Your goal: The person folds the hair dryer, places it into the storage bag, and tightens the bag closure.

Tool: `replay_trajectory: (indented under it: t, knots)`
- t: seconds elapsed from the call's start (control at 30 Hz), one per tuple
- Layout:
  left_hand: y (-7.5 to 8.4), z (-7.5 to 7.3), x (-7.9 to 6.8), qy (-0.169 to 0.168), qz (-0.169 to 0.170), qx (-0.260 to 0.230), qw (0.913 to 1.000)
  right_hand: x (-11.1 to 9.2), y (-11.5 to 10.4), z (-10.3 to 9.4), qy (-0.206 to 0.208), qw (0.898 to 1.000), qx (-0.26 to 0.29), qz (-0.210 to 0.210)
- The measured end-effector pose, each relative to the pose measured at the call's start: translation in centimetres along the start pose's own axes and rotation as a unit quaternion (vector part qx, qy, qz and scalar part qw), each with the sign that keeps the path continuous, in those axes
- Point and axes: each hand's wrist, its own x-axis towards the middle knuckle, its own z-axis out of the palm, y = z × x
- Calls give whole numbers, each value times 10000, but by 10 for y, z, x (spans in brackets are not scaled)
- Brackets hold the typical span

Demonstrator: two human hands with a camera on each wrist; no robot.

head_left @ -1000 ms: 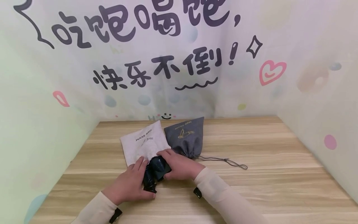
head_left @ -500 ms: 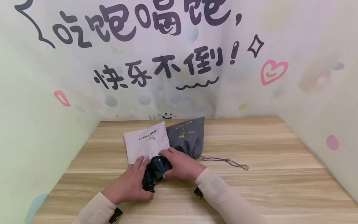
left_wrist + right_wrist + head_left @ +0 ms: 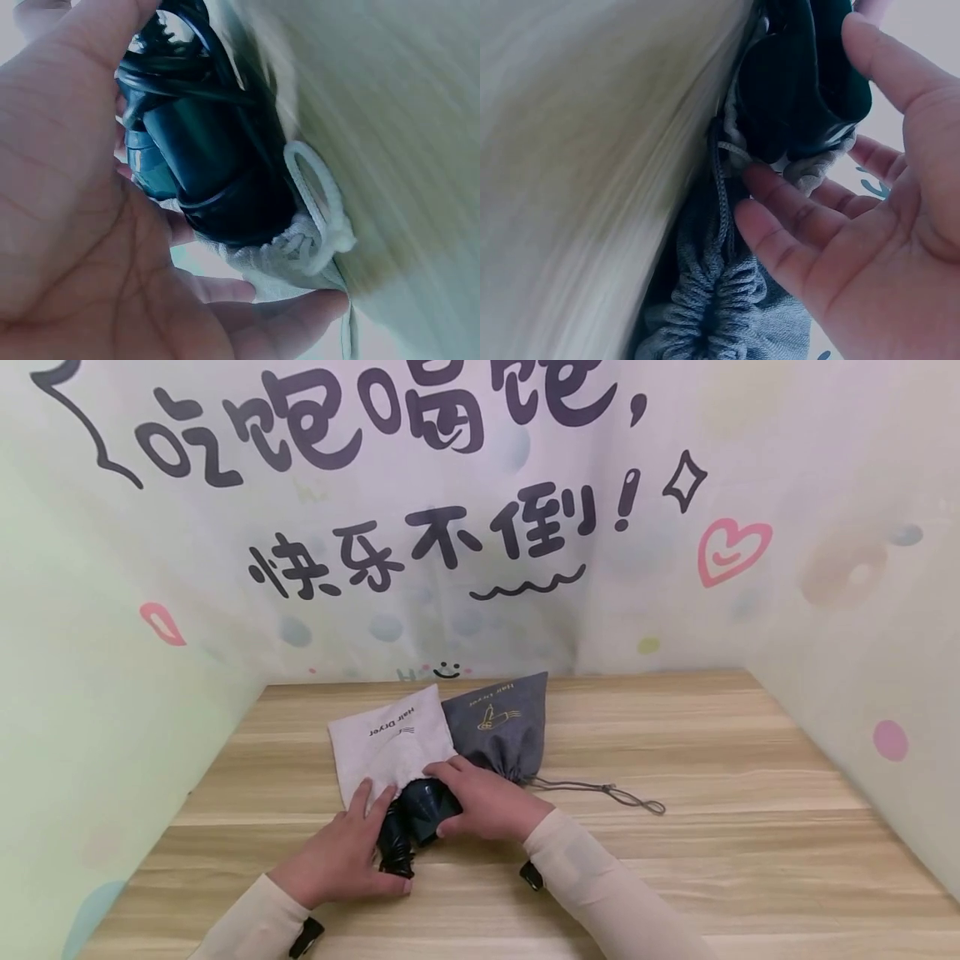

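Note:
A dark hair dryer (image 3: 427, 806) lies partly inside a pale drawstring bag (image 3: 367, 764) printed "Hair Dryer". Its nozzle end and black-cord-wrapped handle (image 3: 199, 142) stick out of the gathered opening. With fingertips on the bag's left edge and rim, my left hand (image 3: 337, 860) holds the handle side, thumb by the cord end. My right hand (image 3: 487, 802) holds the nozzle end, its thumb against the nozzle (image 3: 847, 75) and its fingers at the bag's rim. The dryer's rest is hidden in the cloth.
A grey drawstring bag (image 3: 506, 735), also printed "Hair Dryer", lies right behind the pale one, touching it. Its cord (image 3: 577, 786) trails right across the wooden table (image 3: 675, 860). A printed cloth wall (image 3: 645, 593) rises behind.
The pale bag has shifted slightly right, then a little back left. The fingers of my left hand have spread a bit on its edge. My right hand has barely moved.

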Motion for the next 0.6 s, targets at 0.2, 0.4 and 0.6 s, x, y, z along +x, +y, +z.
replay_trajectory:
  t: [0.2, 0.4, 0.6]
  knots:
    - [2, 1, 3, 127, 91, 34, 9999, 0, -3, 1, 114, 9996, -251, -90]
    - [3, 1, 3, 233, 174, 115, 9995, 0, -4, 0, 207, 9991, -351, -90]
    - [0, -3, 2, 230, 201, 41, 9995, 1, -1, 0, 227, 9994, -248, -1]
